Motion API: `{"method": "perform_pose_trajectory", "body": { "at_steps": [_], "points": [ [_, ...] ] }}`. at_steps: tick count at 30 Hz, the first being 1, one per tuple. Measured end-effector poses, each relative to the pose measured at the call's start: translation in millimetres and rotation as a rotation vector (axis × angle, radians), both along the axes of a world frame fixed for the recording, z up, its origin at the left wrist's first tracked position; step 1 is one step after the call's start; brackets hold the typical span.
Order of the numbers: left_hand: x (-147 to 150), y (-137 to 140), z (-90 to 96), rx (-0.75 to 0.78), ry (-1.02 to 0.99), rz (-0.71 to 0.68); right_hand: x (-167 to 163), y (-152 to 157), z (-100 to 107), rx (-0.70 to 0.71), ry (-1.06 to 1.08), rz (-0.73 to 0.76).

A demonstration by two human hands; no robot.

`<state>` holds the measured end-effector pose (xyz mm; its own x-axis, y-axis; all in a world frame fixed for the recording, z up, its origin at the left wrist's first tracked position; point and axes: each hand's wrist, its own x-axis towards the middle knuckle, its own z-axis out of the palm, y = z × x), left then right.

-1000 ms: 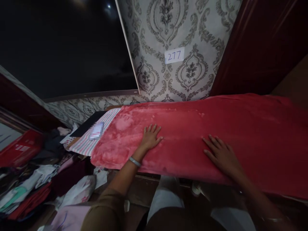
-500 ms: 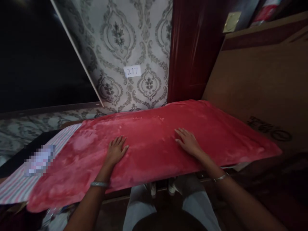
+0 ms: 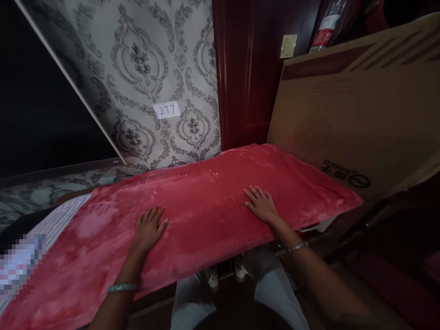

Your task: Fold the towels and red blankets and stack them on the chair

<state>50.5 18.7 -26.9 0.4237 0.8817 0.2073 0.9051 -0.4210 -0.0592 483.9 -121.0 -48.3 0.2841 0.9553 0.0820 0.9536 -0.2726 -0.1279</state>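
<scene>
A red plush cloth [image 3: 202,220] lies spread over a long surface in front of me, its near edge hanging at the front. My left hand [image 3: 148,229] rests palm down on its left-middle part, fingers stretched out and apart. Farther right, my right hand [image 3: 261,205] also lies flat on the plush with spread fingers. Neither hand grips anything. Beneath the cloth's left end shows a striped cloth [image 3: 65,220] in white, pink and blue. A pale, hand-shaped mark shows in the pile left of my left hand.
A large cardboard box [image 3: 343,114] stands at the right, against the cloth's end. Behind it is a plastic bottle [image 3: 325,32] with a red label. A dark screen [image 3: 44,101] is at the left. A paper marked 277 [image 3: 167,110] sticks to the patterned wall.
The view has turned to the right, so more of the box and bottle shows. My right hand has shifted slightly on the cloth; both hands stay flat on it.
</scene>
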Motion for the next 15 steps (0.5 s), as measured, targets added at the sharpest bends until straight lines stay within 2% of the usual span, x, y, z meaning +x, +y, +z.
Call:
{"method": "perform_pose_trajectory", "body": {
  "at_steps": [8,15],
  "points": [
    [-2,1,-0.5,0.02,-0.01,-0.006,3,0,-2,0.031,0.035,0.03],
    [-5,9,-0.4,-0.016,-0.02,-0.015,0,0,9,0.017,0.069,0.031]
  ]
}}
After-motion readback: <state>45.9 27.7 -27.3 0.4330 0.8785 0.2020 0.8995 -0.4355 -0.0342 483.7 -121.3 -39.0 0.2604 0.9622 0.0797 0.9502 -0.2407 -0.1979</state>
